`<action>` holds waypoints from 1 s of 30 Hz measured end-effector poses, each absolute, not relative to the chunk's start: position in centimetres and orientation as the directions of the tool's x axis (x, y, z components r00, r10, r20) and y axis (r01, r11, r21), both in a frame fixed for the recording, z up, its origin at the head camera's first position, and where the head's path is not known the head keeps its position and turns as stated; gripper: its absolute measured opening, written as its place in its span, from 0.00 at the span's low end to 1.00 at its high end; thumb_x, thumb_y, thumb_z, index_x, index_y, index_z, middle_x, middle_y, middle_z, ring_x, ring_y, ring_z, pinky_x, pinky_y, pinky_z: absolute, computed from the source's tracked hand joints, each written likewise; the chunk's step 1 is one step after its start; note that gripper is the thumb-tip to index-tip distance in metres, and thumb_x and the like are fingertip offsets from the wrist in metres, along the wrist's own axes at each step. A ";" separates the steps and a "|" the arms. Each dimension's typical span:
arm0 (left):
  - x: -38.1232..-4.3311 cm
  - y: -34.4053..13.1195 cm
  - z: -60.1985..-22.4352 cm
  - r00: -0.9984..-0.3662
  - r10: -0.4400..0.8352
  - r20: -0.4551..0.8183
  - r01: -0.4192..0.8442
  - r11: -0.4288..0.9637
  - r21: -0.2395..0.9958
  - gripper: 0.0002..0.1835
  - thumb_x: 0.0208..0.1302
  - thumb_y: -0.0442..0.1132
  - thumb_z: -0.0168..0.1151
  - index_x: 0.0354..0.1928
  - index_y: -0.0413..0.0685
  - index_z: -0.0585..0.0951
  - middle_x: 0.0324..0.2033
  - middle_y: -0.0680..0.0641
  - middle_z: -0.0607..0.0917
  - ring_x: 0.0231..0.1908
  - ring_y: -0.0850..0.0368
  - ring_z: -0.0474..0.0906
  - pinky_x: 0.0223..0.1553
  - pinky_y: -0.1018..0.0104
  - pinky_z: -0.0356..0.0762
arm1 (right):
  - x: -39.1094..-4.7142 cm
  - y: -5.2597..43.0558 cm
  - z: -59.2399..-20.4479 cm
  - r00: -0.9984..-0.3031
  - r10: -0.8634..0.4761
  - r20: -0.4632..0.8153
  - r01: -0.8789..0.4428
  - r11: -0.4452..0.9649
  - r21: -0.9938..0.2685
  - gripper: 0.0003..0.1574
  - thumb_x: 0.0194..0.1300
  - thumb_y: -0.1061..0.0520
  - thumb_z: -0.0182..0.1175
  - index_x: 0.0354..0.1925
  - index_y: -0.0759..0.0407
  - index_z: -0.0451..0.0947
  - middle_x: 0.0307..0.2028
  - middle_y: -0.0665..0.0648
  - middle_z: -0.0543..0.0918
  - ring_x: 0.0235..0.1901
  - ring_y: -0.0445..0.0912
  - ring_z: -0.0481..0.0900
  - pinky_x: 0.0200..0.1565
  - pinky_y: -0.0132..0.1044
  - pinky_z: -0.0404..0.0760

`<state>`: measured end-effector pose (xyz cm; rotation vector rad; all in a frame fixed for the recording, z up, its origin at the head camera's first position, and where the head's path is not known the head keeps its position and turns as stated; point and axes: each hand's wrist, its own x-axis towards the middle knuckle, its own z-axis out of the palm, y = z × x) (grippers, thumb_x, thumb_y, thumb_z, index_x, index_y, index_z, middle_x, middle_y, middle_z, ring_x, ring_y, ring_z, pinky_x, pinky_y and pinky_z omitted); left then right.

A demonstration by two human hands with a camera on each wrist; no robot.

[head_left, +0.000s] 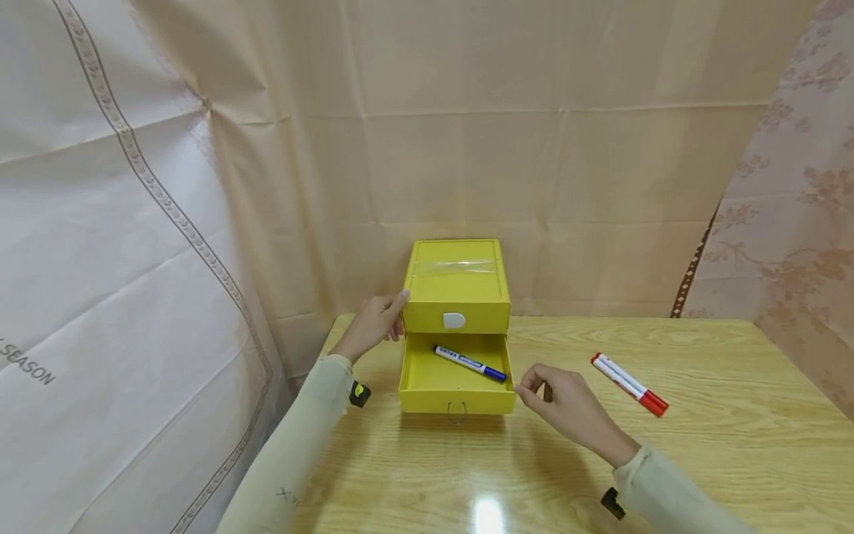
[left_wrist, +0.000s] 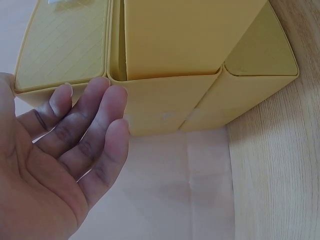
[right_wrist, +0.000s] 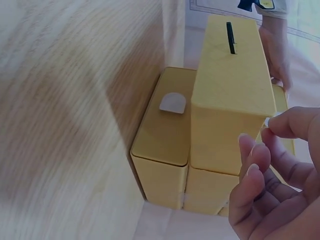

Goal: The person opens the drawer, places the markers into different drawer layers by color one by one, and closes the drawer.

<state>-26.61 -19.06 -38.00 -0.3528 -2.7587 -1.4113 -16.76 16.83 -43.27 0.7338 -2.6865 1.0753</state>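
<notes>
Marker [head_left: 470, 363], capped in blue, lies loose inside the open drawer [head_left: 423, 403], on its right half. Its long axis runs slantwise: the plain end points to the drawer's back left, and the capped end reaches close to the right wall near the front. The right hand [head_left: 567, 404] is at the drawer's right front corner, so the cap lies just across that wall from its fingertips and is much nearer to it than to the other hand; this seems the relation that matters most. Its fingers are bent, thumb and forefinger set narrow with nothing visible between them; whether a fingertip touches the drawer's rim cannot be told.

The left hand [head_left: 373, 322] is up behind the drawer's left side, its thumb by the edge of the yellow case [head_left: 454, 289] and its relaxed fingers along the case's side. On the worktop [head_left: 720, 386], well to the drawer's right and past the right hand, two red-capped markers [head_left: 629, 383] lie side by side, slanting caps-forward away from the drawer.
</notes>
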 end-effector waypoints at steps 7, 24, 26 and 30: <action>-26.7 -19.2 -38.1 -0.975 0.180 0.131 0.213 0.589 0.780 0.42 0.72 0.76 0.41 0.29 0.45 0.83 0.27 0.41 0.85 0.27 0.48 0.83 0.35 0.51 0.83 | -16.4 17.2 -44.1 -0.870 -0.429 0.245 -0.483 0.636 -0.603 0.07 0.72 0.53 0.66 0.33 0.45 0.84 0.27 0.39 0.82 0.16 0.35 0.66 0.19 0.31 0.68; -26.7 -19.2 -38.2 -0.970 0.192 0.151 0.236 0.577 0.782 0.41 0.73 0.74 0.42 0.29 0.43 0.84 0.26 0.40 0.85 0.26 0.47 0.84 0.33 0.51 0.84 | -15.8 16.3 -45.3 -0.826 -0.525 0.204 -0.523 0.582 -0.623 0.13 0.75 0.48 0.63 0.40 0.51 0.91 0.31 0.43 0.89 0.14 0.32 0.61 0.20 0.30 0.68; -26.7 -19.2 -38.2 -0.970 0.189 0.153 0.236 0.580 0.780 0.41 0.73 0.74 0.42 0.29 0.44 0.83 0.26 0.41 0.85 0.26 0.48 0.84 0.33 0.53 0.84 | -15.7 16.2 -45.5 -0.832 -0.520 0.194 -0.511 0.580 -0.635 0.13 0.75 0.49 0.63 0.40 0.51 0.91 0.31 0.45 0.89 0.13 0.32 0.59 0.19 0.29 0.66; -26.7 -19.2 -38.1 -0.970 0.186 0.156 0.237 0.587 0.774 0.41 0.72 0.75 0.41 0.29 0.45 0.83 0.26 0.42 0.85 0.26 0.48 0.83 0.33 0.51 0.83 | -15.6 15.7 -46.1 -0.829 -0.534 0.165 -0.497 0.570 -0.654 0.16 0.76 0.47 0.61 0.43 0.54 0.91 0.32 0.47 0.90 0.13 0.32 0.56 0.19 0.28 0.64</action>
